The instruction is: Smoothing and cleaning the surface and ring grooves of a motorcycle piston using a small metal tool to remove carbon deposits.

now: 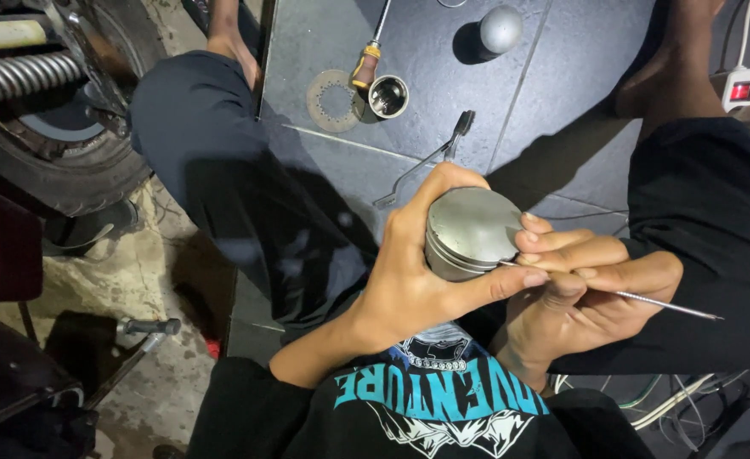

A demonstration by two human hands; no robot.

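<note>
My left hand (413, 276) is wrapped around a grey metal piston (474, 228), holding it up with its flat crown facing me. My right hand (591, 280) pinches a thin metal pick (664, 304), whose tip rests against the piston's ring groove at the right side. The pick's shaft runs out to the right past my fingers. Both hands sit close together above my lap, over my dark trousers.
On the dark tiled floor lie a screwdriver (366, 64), a flat toothed ring (331, 100), a small metal cup (387, 96), a thin wrench-like tool (430, 157) and a grey ball-shaped part (500, 30). A motorcycle wheel (48, 127) stands left; a power strip (742, 87) and cables lie right.
</note>
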